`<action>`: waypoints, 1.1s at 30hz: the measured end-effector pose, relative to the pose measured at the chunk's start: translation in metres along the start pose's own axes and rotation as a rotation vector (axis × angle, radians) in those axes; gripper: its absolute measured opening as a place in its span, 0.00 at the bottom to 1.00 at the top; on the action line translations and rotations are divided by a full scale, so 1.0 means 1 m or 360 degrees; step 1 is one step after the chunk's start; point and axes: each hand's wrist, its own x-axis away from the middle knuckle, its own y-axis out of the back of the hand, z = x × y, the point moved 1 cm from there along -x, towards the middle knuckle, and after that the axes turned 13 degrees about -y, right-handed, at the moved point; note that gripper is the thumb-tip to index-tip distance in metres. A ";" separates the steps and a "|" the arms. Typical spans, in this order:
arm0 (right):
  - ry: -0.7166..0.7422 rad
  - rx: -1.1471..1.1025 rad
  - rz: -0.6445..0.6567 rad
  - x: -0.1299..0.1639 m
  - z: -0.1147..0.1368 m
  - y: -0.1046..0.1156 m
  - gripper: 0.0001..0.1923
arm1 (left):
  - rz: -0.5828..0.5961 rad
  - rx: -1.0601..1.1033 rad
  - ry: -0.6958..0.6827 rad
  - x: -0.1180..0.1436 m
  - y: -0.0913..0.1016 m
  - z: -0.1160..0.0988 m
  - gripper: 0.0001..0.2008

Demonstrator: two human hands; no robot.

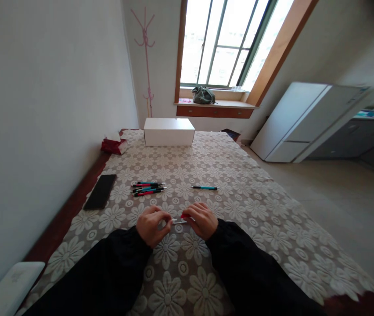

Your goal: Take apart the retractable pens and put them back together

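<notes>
My left hand [154, 225] is closed, thumb and forefinger pinching one end of a thin white piece [178, 222] just above the tablecloth. My right hand [203, 219] is closed at the other side, its fingers on a small red piece [184, 216], mostly hidden by them. Whether the white and red pieces are joined I cannot tell. Beyond the left hand lies a bunch of several pens [149, 188], blue, red and black. A single blue pen with black ends [204, 188] lies by itself beyond the right hand.
The table has a floral lace tablecloth [200, 281]. A dark phone-like slab [100, 192] lies at left, near a red tissue pack [113, 145]. A white box [169, 132] stands at the far end. A white object [12, 287] sits at the near left corner.
</notes>
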 end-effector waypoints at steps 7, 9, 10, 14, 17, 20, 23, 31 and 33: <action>0.0044 -0.0161 0.0096 0.005 0.014 -0.012 0.08 | 0.0034 0.0011 -0.0098 -0.001 -0.001 -0.003 0.03; 0.0040 -0.0193 0.0109 0.005 0.015 -0.014 0.08 | 0.0016 0.0022 -0.0138 0.000 -0.001 -0.003 0.04; 0.0027 -0.0219 0.0114 0.005 0.016 -0.014 0.08 | 0.0002 0.0043 -0.0157 0.000 -0.001 -0.003 0.04; -0.0075 -0.0441 0.0118 0.007 0.022 -0.013 0.07 | -0.0061 0.0165 -0.0184 0.002 -0.001 -0.001 0.06; -0.0147 -0.0599 0.0125 0.008 0.026 -0.012 0.08 | -0.0076 0.0238 -0.0191 0.003 0.000 0.001 0.06; -0.0126 -0.0706 0.0176 0.008 0.027 -0.012 0.07 | -0.0085 0.0271 -0.0186 0.004 0.000 0.002 0.07; -0.0092 -0.0763 0.0199 0.006 0.028 -0.011 0.07 | -0.0111 0.0266 -0.0182 0.003 0.001 0.001 0.09; -0.0357 -0.1070 0.0244 0.010 0.030 -0.015 0.08 | -0.0188 0.0229 -0.0380 0.002 0.003 -0.003 0.02; -0.0493 -0.1254 0.0250 0.010 0.027 -0.017 0.10 | -0.0189 0.0191 -0.0417 0.002 0.004 -0.004 0.04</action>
